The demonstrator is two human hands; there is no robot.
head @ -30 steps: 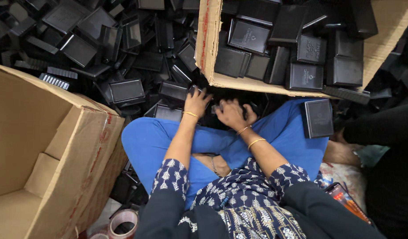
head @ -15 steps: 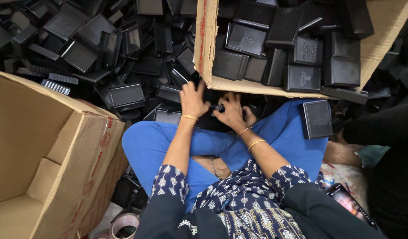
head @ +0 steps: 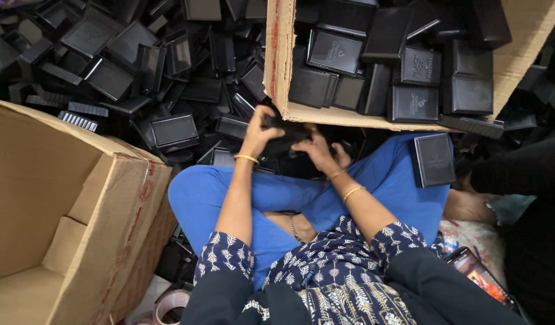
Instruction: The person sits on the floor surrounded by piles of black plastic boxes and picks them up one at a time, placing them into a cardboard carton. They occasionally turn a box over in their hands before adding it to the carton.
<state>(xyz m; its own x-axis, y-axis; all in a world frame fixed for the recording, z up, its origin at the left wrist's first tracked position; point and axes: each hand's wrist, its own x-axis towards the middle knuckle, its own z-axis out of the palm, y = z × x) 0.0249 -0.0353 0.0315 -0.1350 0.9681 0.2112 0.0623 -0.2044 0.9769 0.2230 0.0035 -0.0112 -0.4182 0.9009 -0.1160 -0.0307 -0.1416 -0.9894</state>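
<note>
two hands on one black case, boxes on either side

at the far left a big open cardboard box [head: 61, 204] stands with its flaps up, its inside bare brown board as far as can be seen. below its near corner a roll of tape [head: 172, 303] lies on the floor. beyond the box a loose heap of black plastic cases [head: 139, 66] spreads across the floor, lids and trays at all angles, some open, some shut.

in the middle the person sits cross-legged in blue trousers. the left hand [head: 259, 129] is curled over the left end of a black case [head: 287, 138] and the right hand [head: 316, 150] grips it from the right and beneath, so both hands are clenched on it, just above the lap and close under the near edge of the second box. the case looks like stiff moulded plastic, probably light, smooth and a little slippery, with a hinge or lid that could snap if twisted; holding it by the two short ends, as here, seems the safest grip.

to the right, a second cardboard box [head: 280, 54] is packed with more black cases, flat and on edge. its near wall stands right beside the knuckles and crowds them. one shut case [head: 434, 159] rests on the right knee. at the far right a dark sleeve of another person [head: 518, 171] reaches in, and a phone [head: 479, 277] lies near the floor.
</note>
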